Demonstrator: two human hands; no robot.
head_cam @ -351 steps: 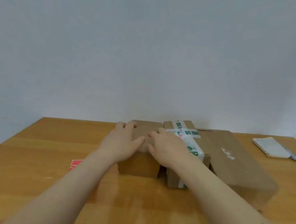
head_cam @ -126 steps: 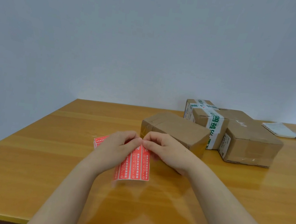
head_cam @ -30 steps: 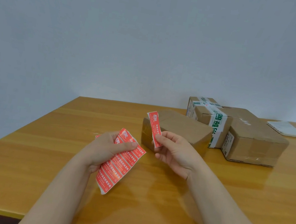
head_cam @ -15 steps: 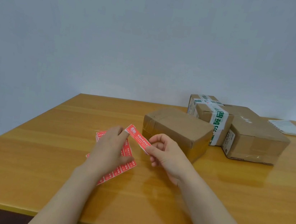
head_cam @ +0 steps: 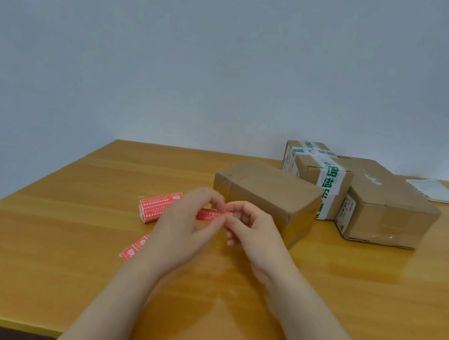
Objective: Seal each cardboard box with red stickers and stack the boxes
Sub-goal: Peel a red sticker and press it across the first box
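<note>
head | left hand (head_cam: 181,227) and right hand (head_cam: 252,230), fingers curled, each pinch one end of a red sticker (head_cam: 213,215) just in front of the plain box (head_cam: 269,192) | judged light, limp, tacky: hold by ends, keep taut | sticker sheets (head_cam: 155,208) left of box

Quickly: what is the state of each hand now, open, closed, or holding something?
Left hand: pinches one end of the small red rectangular paper sticker.
Right hand: pinches the other end of the same sticker.
</note>
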